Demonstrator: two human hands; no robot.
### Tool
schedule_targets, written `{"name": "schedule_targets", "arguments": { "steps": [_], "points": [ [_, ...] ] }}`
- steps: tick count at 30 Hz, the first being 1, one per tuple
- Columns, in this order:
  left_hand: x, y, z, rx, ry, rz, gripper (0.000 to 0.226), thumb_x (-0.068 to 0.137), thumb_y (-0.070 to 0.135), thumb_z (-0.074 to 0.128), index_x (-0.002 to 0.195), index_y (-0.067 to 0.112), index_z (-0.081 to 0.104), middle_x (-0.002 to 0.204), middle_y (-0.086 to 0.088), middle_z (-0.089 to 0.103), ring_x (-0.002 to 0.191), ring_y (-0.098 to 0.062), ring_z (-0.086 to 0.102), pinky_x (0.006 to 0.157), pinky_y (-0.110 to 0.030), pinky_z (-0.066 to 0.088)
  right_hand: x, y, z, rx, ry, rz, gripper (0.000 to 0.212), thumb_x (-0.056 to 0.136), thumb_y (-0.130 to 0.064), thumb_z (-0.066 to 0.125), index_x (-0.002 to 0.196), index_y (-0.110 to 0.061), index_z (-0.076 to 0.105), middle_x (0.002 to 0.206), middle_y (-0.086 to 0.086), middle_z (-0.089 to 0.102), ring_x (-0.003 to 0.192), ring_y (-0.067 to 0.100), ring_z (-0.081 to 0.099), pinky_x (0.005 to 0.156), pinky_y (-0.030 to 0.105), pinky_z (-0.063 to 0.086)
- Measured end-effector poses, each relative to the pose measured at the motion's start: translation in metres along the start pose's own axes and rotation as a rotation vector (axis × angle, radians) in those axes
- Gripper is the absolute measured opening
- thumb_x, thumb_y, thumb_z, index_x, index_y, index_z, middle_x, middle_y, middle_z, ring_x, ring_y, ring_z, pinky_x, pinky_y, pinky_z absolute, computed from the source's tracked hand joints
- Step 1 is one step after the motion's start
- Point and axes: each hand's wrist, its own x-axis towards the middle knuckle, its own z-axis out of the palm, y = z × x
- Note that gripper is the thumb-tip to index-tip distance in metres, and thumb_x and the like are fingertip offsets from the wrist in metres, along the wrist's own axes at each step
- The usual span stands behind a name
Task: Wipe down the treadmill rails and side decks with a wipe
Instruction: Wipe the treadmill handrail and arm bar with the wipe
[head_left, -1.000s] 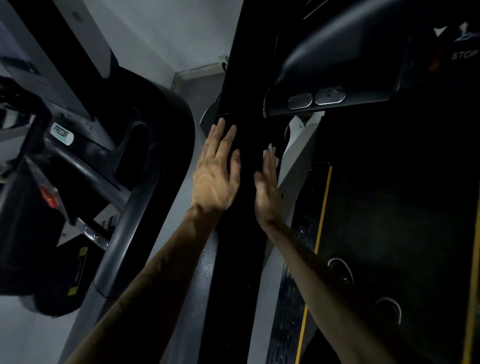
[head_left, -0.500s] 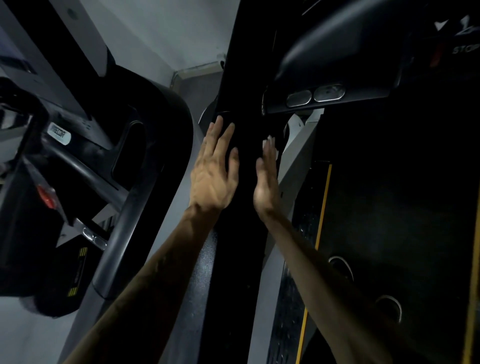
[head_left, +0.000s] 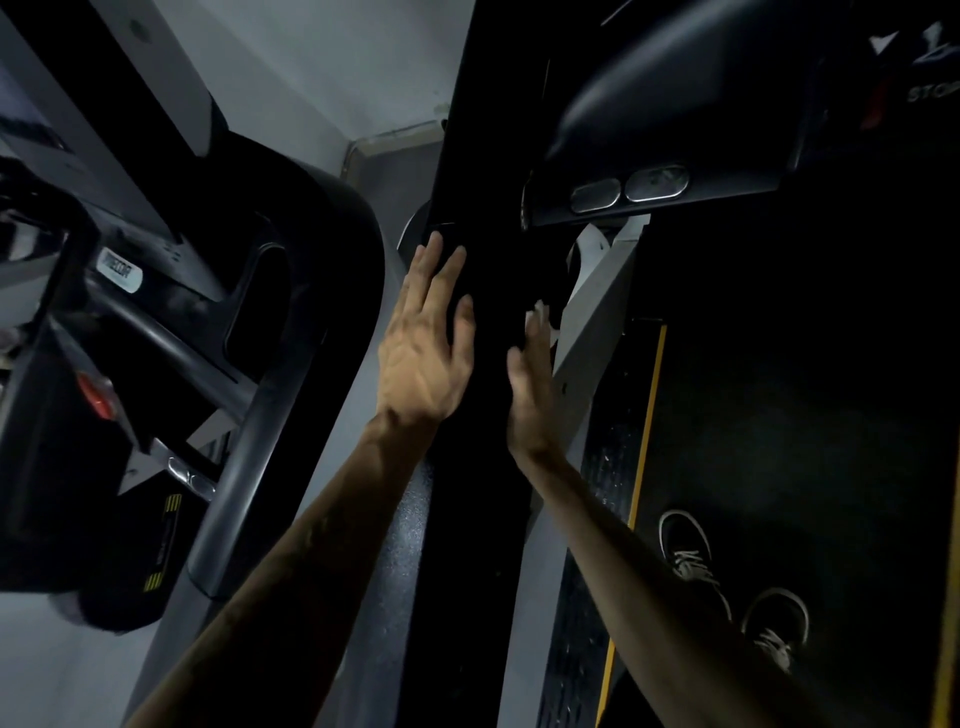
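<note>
Slid a little farther up the black rail (head_left: 483, 415) since a second ago, both at once. Left hand (head_left: 423, 353) flat and open on rail. Right hand (head_left: 530, 384) straight-fingered, pressing wipe (head_left: 540, 313) against rail's inner side. Rail stroke probably nearing top; decks judged still ahead.

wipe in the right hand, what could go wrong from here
The wipe shows only as a small white edge past the flat right hand, so it may slip off the dark rail. The left hand lies flat, not gripping, so it gives little support. Dim light could hide missed spots.
</note>
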Motion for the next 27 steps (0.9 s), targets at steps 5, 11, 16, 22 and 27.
{"name": "schedule_targets", "arguments": {
  "steps": [5,11,16,22,27],
  "points": [
    [0.0,0.001,0.0,0.004,0.021,-0.007,0.046,0.11,0.027,0.043,0.154,0.014,0.045,0.167,-0.001,0.031,0.156,-0.017,0.025,0.12,-0.045,0.037,0.054,0.009,-0.028,0.136,-0.028,0.175,0.073,0.102,-0.048,0.034,0.164,-0.023,0.008,0.173,-0.005,-0.001,0.158,0.01,-0.003,0.13,0.044,0.001],
    [0.001,0.002,-0.001,0.01,0.01,-0.015,0.047,0.11,0.03,0.04,0.154,0.014,0.044,0.168,-0.001,0.029,0.156,-0.017,0.023,0.121,-0.045,0.036,-0.006,0.03,-0.021,0.142,-0.044,0.156,0.105,0.089,-0.083,0.043,0.165,-0.019,0.008,0.173,-0.005,0.002,0.158,0.007,0.004,0.13,0.034,0.003],
    [0.0,0.002,-0.001,0.014,0.002,-0.01,0.047,0.111,0.03,0.04,0.154,0.013,0.043,0.168,-0.003,0.029,0.156,-0.019,0.024,0.121,-0.046,0.036,0.002,0.026,-0.004,-0.081,0.035,0.021,0.085,0.103,-0.066,0.03,0.164,-0.008,0.015,0.173,0.006,0.008,0.16,0.016,0.005,0.13,0.048,0.005],
    [0.0,0.003,0.0,0.012,0.024,-0.011,0.045,0.111,0.028,0.042,0.153,0.013,0.045,0.167,-0.003,0.031,0.156,-0.019,0.024,0.122,-0.042,0.034,0.043,0.026,-0.024,0.12,-0.004,0.2,0.072,0.103,-0.05,0.031,0.164,-0.022,0.009,0.173,-0.006,0.001,0.158,0.007,-0.001,0.13,0.042,0.001],
    [0.001,0.002,-0.002,0.014,0.015,-0.003,0.046,0.111,0.028,0.041,0.153,0.012,0.045,0.167,-0.003,0.031,0.156,-0.019,0.024,0.123,-0.04,0.033,0.001,0.036,-0.022,0.109,-0.038,0.221,0.101,0.093,-0.078,0.038,0.165,-0.014,0.007,0.172,-0.004,0.001,0.154,-0.002,0.006,0.128,0.026,0.003]
  ]
}}
